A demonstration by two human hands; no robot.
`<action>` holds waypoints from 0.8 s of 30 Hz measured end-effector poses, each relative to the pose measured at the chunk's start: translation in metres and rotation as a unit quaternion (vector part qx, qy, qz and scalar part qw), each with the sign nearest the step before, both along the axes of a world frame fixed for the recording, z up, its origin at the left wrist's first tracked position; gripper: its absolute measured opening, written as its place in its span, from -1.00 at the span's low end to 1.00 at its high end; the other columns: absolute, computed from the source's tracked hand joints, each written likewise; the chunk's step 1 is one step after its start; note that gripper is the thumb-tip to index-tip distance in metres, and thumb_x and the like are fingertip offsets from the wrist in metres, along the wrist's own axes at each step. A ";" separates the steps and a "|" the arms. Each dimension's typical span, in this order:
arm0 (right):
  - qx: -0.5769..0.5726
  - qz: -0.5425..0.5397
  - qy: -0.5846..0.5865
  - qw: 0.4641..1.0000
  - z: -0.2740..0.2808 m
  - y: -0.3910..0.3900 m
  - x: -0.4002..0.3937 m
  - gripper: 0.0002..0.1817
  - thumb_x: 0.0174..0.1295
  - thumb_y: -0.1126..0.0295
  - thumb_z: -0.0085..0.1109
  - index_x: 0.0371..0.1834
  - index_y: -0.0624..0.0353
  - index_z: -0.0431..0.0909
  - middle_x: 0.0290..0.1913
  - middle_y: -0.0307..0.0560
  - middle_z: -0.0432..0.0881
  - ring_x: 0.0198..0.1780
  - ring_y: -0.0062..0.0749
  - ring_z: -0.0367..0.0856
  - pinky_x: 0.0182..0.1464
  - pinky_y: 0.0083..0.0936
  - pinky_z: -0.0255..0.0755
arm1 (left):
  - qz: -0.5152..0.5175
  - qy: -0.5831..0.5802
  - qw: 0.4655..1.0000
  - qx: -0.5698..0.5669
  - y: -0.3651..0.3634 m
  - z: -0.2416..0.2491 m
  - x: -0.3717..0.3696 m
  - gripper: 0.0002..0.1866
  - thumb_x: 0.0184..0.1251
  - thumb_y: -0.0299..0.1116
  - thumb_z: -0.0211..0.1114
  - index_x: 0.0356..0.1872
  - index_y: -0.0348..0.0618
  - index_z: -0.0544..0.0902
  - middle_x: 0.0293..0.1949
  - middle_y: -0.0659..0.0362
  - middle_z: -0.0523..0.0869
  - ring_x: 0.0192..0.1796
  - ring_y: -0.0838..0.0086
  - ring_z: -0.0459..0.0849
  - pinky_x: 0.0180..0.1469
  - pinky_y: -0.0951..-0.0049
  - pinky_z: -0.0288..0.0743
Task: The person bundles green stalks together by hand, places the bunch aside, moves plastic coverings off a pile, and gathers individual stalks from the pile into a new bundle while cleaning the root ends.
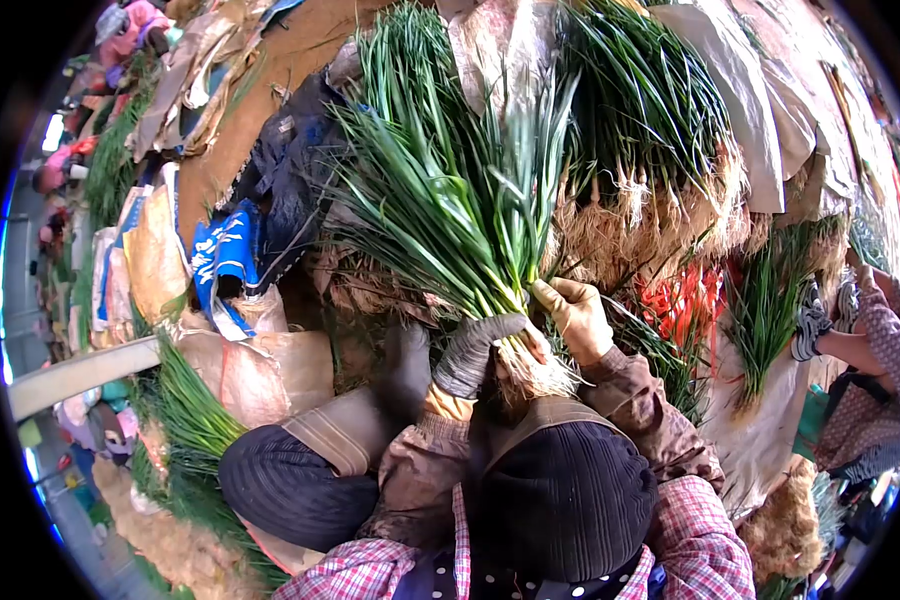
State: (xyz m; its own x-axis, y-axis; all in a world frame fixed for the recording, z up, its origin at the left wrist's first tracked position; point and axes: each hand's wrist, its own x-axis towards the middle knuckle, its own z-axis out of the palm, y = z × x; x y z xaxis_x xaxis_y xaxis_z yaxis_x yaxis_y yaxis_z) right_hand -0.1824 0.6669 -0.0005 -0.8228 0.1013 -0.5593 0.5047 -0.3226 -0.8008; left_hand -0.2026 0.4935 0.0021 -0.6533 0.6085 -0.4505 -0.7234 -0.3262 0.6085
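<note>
A large bunch of green leafy stalks (460, 210) fans up and away from me, its pale roots (535, 372) hanging just above my lap. My left hand (470, 352), in a dark grey glove, is wrapped round the bunch near the roots. At the right side of the stems is my right hand (575, 315), in a tan glove, with thumb and forefinger pinched on a stalk at the bunch's edge.
Beyond the bunch lies a big pile of rooted green stalks (650, 110). Red strings (680, 300) are to the right, a blue and white sack (225, 255) to the left. More stalks (195, 400) lie at left. Another person's gloved hand (812, 320) is at far right.
</note>
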 end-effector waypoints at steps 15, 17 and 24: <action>-0.228 -0.147 -0.072 0.960 -0.031 -0.003 -0.007 -0.85 0.39 0.38 -0.03 -0.12 0.17 0.51 -0.20 -0.07 0.68 -0.26 -0.49 0.63 -0.26 -0.48 0.59 | 0.123 -0.109 0.986 0.007 0.009 0.036 -0.002 -0.56 0.06 -0.46 0.35 0.02 -0.34 0.53 -0.19 0.07 0.68 -0.17 0.36 0.68 -0.05 0.41 0.60; -0.230 -0.091 -0.102 0.964 -0.032 0.000 -0.021 -0.85 0.37 0.36 0.04 -0.11 0.17 0.52 -0.23 -0.10 0.68 -0.32 -0.52 0.62 -0.31 -0.52 0.58 | 0.127 -0.098 0.987 0.008 0.009 0.034 -0.001 -0.56 0.06 -0.45 0.36 0.02 -0.33 0.53 -0.18 0.07 0.68 -0.17 0.35 0.68 -0.05 0.41 0.60; 0.044 -0.002 0.033 0.998 -0.080 0.008 -0.030 -0.84 0.26 0.40 0.18 -0.15 0.19 0.61 -0.37 -0.06 0.70 -0.47 -0.37 0.64 -0.43 -0.45 0.55 | 0.078 -0.152 0.984 0.040 0.000 0.007 0.001 -0.54 0.04 -0.42 0.38 0.01 -0.33 0.53 -0.20 0.08 0.68 -0.17 0.35 0.68 -0.06 0.42 0.59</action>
State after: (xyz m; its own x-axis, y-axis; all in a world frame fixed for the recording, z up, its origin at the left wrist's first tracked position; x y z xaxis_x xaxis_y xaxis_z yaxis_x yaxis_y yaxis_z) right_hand -0.2122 0.6749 -0.0801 -0.8574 0.1514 -0.4919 0.4479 -0.2512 -0.8581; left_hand -0.2017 0.4936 0.0090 -0.5833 0.5534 -0.5946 -0.8060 -0.4850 0.3392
